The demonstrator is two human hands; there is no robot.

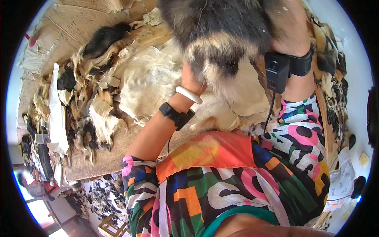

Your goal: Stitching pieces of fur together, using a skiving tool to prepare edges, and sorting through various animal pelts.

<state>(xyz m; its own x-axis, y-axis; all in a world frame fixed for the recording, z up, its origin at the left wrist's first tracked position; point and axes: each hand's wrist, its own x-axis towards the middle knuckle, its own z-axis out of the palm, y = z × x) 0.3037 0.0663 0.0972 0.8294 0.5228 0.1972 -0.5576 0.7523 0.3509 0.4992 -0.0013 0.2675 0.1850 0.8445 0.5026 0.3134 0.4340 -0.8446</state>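
Observation:
A thick fur pelt (225, 43), black and grey with a cream band, is raised close to me at the top of the head view. My left hand (192, 77) goes in under its near edge and holds it; the fur covers the fingers. From the right, my right forearm (294, 35) runs up along the pelt's other side, the hand there being hidden by fur and the picture's edge. Below the pelt, pale hides (148, 79) lie flesh side up on the brown work board (102, 162).
Scraps of hide and fur (106, 114) pile up on the left, with a black fur piece (104, 41) farther back. A white sheet (57, 110) stands among them. More scraps (335, 98) line the right edge. Another person (39, 189) is at the lower left. Cords hang from my wrist devices.

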